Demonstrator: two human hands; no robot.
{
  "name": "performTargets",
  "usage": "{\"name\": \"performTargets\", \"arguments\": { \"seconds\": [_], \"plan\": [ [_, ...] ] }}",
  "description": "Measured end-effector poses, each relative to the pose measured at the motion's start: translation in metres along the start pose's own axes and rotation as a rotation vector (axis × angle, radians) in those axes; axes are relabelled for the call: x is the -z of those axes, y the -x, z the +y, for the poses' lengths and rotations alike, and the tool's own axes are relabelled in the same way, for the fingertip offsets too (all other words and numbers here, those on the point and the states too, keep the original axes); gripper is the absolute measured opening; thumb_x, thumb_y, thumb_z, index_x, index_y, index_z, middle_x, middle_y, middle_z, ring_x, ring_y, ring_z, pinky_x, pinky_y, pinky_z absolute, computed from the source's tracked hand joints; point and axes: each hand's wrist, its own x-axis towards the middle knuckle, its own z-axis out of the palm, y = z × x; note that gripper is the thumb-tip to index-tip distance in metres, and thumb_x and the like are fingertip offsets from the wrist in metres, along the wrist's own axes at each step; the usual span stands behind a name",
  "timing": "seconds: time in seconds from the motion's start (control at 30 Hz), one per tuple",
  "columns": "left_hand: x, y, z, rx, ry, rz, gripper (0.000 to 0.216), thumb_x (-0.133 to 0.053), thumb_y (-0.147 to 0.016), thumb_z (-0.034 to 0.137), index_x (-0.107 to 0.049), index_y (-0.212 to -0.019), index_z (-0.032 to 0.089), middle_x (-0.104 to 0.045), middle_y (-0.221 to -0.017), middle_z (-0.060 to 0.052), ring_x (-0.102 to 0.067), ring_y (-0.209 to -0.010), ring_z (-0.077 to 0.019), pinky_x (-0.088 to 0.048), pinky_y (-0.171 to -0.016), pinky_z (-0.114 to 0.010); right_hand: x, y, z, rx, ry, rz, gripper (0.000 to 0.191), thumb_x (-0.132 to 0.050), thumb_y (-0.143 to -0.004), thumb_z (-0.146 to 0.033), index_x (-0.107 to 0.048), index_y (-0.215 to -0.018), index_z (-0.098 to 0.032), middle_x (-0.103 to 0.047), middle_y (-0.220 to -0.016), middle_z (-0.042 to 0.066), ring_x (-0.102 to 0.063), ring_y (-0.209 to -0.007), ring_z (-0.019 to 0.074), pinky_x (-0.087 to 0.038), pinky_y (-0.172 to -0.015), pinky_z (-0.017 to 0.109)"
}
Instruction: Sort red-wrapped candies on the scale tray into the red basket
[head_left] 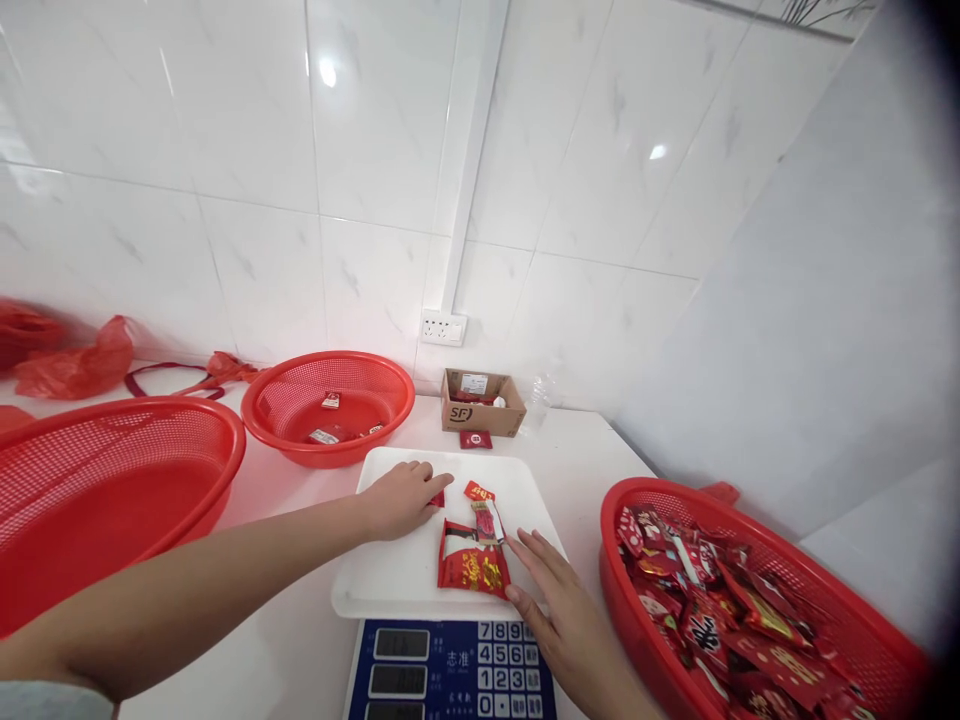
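My left hand (405, 500) is over the white scale tray (390, 585), palm down, fingers curled and thumb pointing right. A small red packet (437, 498) shows partly from under it; the rest is hidden by the hand. My right hand (559, 615) has its fingers spread at the tray's right edge. Its fingertips are at the right side of a larger red snack packet (474, 570) with gold lettering. A smaller packet with a clear and pink front (488, 522) lies against its top. Beyond that sits another little red packet (478, 491).
The scale's blue keypad and displays (450, 672) face me. At right stands a red basket (622, 600) heaped with red packets. Two red baskets (225, 470) (330, 458) are at left, the farther holding several packets. A cardboard box (484, 415) and red packet (475, 440) are behind the tray.
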Motion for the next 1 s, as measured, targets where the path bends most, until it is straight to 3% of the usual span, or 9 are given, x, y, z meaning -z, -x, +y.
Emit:
{"name": "performTargets", "arguments": {
  "seconds": [0.27, 0.57, 0.63, 0.83, 0.9, 1.0],
  "plan": [
    [0.009, 0.010, -0.006, 0.074, -0.097, 0.051, 0.028, -0.058, -0.093, 0.031, -0.059, -0.117, 0.017, -0.063, -0.116, -0.009, -0.063, -0.099, -0.0223, -0.053, -0.085, -0.044, -0.002, -0.001, 0.003, 0.031, 0.061, 0.017, 0.055, -0.039, -0.095, -0.045, -0.054, -0.137, -0.012, -0.046, -0.146, 0.016, -0.040, -0.137, 0.0337, -0.036, -0.109, 0.057],
    [0.062, 0.010, -0.079, 0.360, -0.147, 0.293, 0.034, -0.058, -0.093, 0.032, -0.056, -0.123, 0.017, -0.058, -0.126, -0.010, -0.060, -0.108, -0.0256, -0.050, -0.091, -0.048, -0.002, 0.000, 0.001, 0.039, 0.109, 0.025, 0.054, -0.039, -0.095, -0.042, -0.054, -0.137, -0.012, -0.048, -0.145, 0.014, -0.042, -0.136, 0.0316, -0.039, -0.109, 0.054],
    [0.061, 0.008, -0.080, 0.342, -0.117, 0.298, 0.038, -0.059, -0.092, 0.033, -0.054, -0.127, 0.018, -0.055, -0.131, -0.011, -0.057, -0.113, -0.0277, -0.048, -0.093, -0.051, -0.002, 0.001, 0.001, 0.040, 0.112, 0.023, 0.054, -0.039, -0.095, -0.042, -0.053, -0.137, -0.011, -0.048, -0.145, 0.015, -0.042, -0.136, 0.0317, -0.039, -0.109, 0.054],
    [0.031, -0.002, -0.049, 0.134, 0.011, 0.186, 0.038, -0.059, -0.092, 0.032, -0.054, -0.128, 0.019, -0.052, -0.136, -0.011, -0.055, -0.117, -0.0283, -0.046, -0.096, -0.052, -0.004, 0.000, 0.002, 0.047, 0.116, 0.023, 0.056, -0.039, -0.094, -0.044, -0.054, -0.136, -0.010, -0.049, -0.144, 0.016, -0.044, -0.134, 0.0331, -0.039, -0.108, 0.055],
    [0.030, -0.005, -0.057, 0.186, 0.042, 0.187, 0.036, -0.058, -0.093, 0.030, -0.055, -0.126, 0.019, -0.054, -0.133, -0.011, -0.057, -0.113, -0.0268, -0.049, -0.094, -0.050, -0.005, -0.001, 0.004, 0.050, 0.116, 0.028, 0.056, -0.039, -0.094, -0.044, -0.055, -0.136, -0.009, -0.050, -0.143, 0.016, -0.045, -0.134, 0.0329, -0.039, -0.108, 0.055],
    [0.039, -0.005, -0.095, 0.375, 0.085, 0.182, 0.032, -0.057, -0.094, 0.030, -0.056, -0.124, 0.019, -0.057, -0.128, -0.010, -0.060, -0.107, -0.0243, -0.052, -0.089, -0.046, -0.007, 0.000, 0.007, 0.054, 0.122, 0.047, 0.055, -0.040, -0.094, -0.044, -0.056, -0.135, -0.011, -0.052, -0.142, 0.016, -0.047, -0.132, 0.0324, -0.041, -0.107, 0.054]
  ]
}}
